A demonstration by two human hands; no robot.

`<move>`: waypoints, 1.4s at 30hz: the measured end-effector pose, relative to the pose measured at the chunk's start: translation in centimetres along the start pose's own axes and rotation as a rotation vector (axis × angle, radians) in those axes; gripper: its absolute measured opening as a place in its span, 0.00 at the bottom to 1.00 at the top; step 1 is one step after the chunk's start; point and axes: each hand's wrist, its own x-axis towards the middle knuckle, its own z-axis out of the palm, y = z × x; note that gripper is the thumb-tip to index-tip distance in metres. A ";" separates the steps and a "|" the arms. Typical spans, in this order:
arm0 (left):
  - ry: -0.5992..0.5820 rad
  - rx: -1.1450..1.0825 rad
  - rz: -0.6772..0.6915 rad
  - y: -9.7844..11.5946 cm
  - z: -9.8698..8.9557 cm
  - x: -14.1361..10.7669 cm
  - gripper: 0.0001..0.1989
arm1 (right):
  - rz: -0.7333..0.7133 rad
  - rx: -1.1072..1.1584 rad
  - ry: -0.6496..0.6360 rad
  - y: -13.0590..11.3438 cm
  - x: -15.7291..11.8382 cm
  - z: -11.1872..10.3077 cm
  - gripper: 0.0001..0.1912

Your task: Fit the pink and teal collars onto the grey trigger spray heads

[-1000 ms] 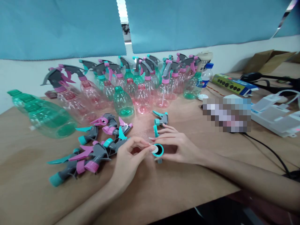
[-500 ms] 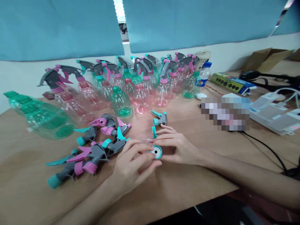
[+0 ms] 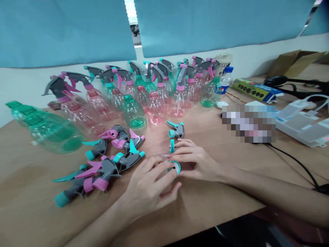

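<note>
- Nearer you than the green bottle (image 3: 134, 111), and right of it, is a teal cap (image 3: 179, 169) with a white disc (image 3: 177, 165) inside.
- Your left hand (image 3: 151, 181) has bent, slightly parted fingers over the disc; whether they grip it, you cannot tell.
- Your right hand (image 3: 197, 159) holds the cap between half-curled fingers and thumb.
- An off-centre push could seat the disc crooked; a loose right hold could let the cap roll.
- A careless left wrist could knock the spray heads (image 3: 108, 168), piled left of and nearer than the green bottle.
- The surface (image 3: 205, 209) is brown; beyond the green bottle stand more bottles, a white wall (image 3: 25, 80) and blue covering (image 3: 64, 31).
</note>
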 end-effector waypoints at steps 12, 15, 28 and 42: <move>-0.063 0.091 -0.006 0.4 0.9 -0.2 0.06 | -0.012 -0.066 -0.001 -0.3 0.0 -0.1 0.14; -0.067 0.121 -0.013 0.6 1.1 0.0 0.06 | -0.019 -0.078 -0.009 -0.3 0.1 0.0 0.14; 0.098 0.093 0.130 -1.2 0.1 -0.7 0.08 | -0.001 -0.062 -0.013 -0.4 0.4 -0.4 0.14; 0.041 -0.001 0.131 -1.2 0.0 -0.4 0.10 | 0.000 -0.089 -0.099 -0.5 0.2 -0.7 0.15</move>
